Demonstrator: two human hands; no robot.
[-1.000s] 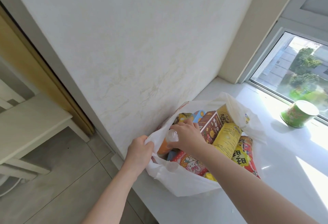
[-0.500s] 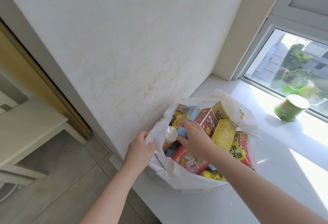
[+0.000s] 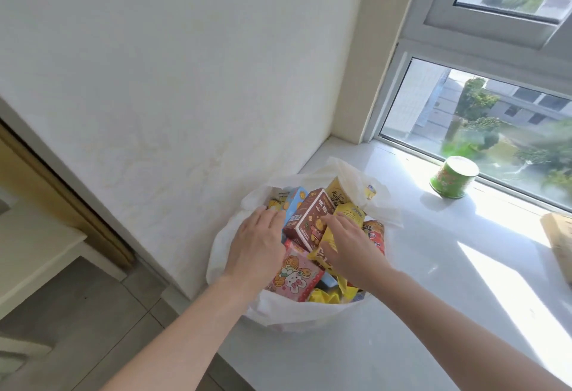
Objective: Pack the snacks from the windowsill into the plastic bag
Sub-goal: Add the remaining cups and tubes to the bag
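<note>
Pressing at nine o'clock in the plastic bag (image 3: 288, 313), our left hand (image 3: 257, 245) lies flat, fingers straight, on the snacks (image 3: 294, 276). The brown box (image 3: 305, 220) juts up at centre. At four o'clock our right hand (image 3: 351, 251) rests on the yellow packet (image 3: 351, 215); whether its fingers grip, we cannot tell. The green can (image 3: 453, 177) stands on the windowsill (image 3: 433, 282) at two o'clock from the bag. Risk: the overfull bag, near the sill's edge, may tip floorward if we press hard.

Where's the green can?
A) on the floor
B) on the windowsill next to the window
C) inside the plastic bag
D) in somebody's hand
B: the green can stands on the windowsill by the window, apart from the plastic bag.
</note>
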